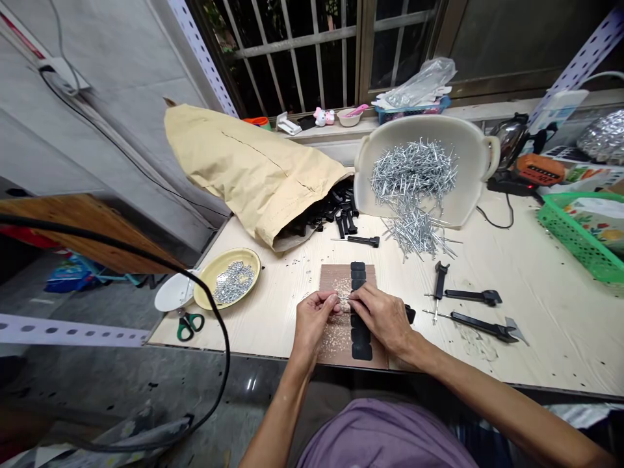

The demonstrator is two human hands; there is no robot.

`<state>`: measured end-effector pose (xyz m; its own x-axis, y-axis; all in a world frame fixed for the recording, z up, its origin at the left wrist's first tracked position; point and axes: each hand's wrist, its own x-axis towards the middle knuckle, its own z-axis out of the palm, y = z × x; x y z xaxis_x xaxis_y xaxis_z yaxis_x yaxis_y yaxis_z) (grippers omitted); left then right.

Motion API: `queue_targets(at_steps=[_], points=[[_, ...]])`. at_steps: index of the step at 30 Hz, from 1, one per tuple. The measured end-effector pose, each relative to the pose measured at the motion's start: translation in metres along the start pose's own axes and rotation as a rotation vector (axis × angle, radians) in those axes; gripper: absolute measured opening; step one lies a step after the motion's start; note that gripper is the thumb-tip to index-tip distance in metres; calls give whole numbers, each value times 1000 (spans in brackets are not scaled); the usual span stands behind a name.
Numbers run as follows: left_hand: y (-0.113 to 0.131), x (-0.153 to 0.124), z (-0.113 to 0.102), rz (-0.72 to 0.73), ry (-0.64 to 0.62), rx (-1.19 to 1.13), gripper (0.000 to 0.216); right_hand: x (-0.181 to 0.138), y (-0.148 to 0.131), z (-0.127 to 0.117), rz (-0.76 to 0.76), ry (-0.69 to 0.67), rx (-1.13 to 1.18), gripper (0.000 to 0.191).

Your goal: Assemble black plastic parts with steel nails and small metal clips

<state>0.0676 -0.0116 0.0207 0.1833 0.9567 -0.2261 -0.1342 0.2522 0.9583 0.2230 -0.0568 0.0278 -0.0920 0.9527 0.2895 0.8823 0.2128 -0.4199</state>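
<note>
Over the brown board (334,276), my two hands meet at a thin metal rod (344,298). My right hand (385,318) is closed round a black plastic handle (410,314), whose end sticks out behind the palm; the rod points left from its fingers. My left hand (316,318) pinches thumb and forefinger at the rod's tip, and anything small between them is hidden. A black segmented strip (361,338) lies on the board under my right hand, with pale crumbs scattered beside it. To the right lie several black handles with metal rods (480,325).
A yellow bowl of small metal rings (253,260), a white bowl (168,292) and green-handled scissors (188,325) sit left. Behind are a paper sack (263,175) spilling black handles and a tipped white basin (363,188) spilling metal pins (414,169). A green basket (560,227) stands right.
</note>
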Motion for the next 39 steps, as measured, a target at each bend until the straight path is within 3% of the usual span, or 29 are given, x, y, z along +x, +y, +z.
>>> queue_targets(at_steps=[5,22,28,34,39], points=[[-6,2,0,-9,2,-44,26,1,-2,2,-28,41,-119,20],[-7,4,1,-118,9,-161,33,3,0,7,-58,89,-168,21],[-9,4,0,-86,12,-163,30,3,0,8,13,-8,-51,21],[-11,4,-1,-89,1,-151,29,5,1,7,-14,-33,-99,26],[-11,4,-1,-83,-9,-148,28,6,5,7,6,-98,38,20]])
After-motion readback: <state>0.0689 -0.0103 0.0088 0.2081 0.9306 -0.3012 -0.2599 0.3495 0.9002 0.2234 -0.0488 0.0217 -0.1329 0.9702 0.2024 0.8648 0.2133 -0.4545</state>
